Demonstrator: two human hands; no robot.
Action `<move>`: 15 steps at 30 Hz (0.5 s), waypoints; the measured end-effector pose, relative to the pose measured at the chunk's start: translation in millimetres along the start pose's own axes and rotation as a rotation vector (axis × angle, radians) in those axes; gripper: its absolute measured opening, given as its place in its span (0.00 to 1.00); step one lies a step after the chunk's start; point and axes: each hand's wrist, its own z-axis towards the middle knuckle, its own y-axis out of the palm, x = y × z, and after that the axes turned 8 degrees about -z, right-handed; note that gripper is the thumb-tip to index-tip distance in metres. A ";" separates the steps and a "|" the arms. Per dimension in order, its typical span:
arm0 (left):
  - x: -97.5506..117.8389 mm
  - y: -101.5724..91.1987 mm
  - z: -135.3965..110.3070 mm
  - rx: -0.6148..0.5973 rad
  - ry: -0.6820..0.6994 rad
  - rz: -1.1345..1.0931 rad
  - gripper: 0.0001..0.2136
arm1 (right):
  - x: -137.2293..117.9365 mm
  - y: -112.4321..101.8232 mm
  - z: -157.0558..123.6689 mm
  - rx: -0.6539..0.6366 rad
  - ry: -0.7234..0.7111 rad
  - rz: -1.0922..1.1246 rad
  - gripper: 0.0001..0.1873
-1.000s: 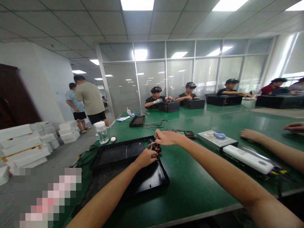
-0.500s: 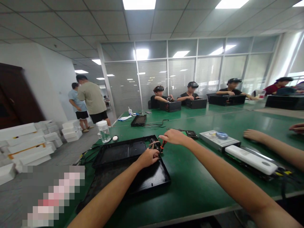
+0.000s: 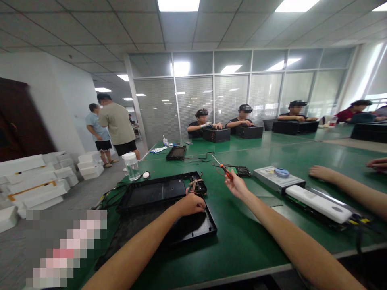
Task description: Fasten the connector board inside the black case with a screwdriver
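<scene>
A black computer case [image 3: 151, 193] lies open on the green table [image 3: 256, 241] in front of me. My left hand [image 3: 190, 203] is closed at the case's right edge, right by a bundle of coloured wires [image 3: 195, 186]; what the fingers pinch is hidden. My right hand [image 3: 236, 186] is lifted to the right of the case, fingers closed on a small screwdriver [image 3: 223, 167] with a red and black handle, its thin shaft pointing up and left.
A clear water jar [image 3: 131, 166] stands beyond the case. A grey drive with a tape roll [image 3: 276, 177] and a white bar [image 3: 314, 202] lie right, near another person's arm [image 3: 347, 189]. Several people sit at black cases opposite. Two people stand left by white foam boxes [image 3: 33, 185].
My right hand pulled the screwdriver away from the wires at the case corner and raised it up and to the right. My left hand stayed at the case edge.
</scene>
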 end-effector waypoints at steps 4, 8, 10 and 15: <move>3.2 -2.1 -2.7 -0.011 0.009 0.019 0.08 | -2.4 18.8 -15.2 -0.235 -0.010 -0.022 0.08; 13.1 -22.6 -3.4 0.010 0.012 0.187 0.14 | -13.7 41.5 -44.8 -0.514 -0.191 -0.534 0.10; 15.2 -40.3 -5.3 0.058 -0.055 0.283 0.14 | -19.8 54.2 -68.7 -0.616 -0.376 -0.909 0.12; -8.1 -80.9 -29.6 0.106 -0.374 0.354 0.22 | -17.2 63.3 -146.3 -0.969 -0.640 -1.636 0.11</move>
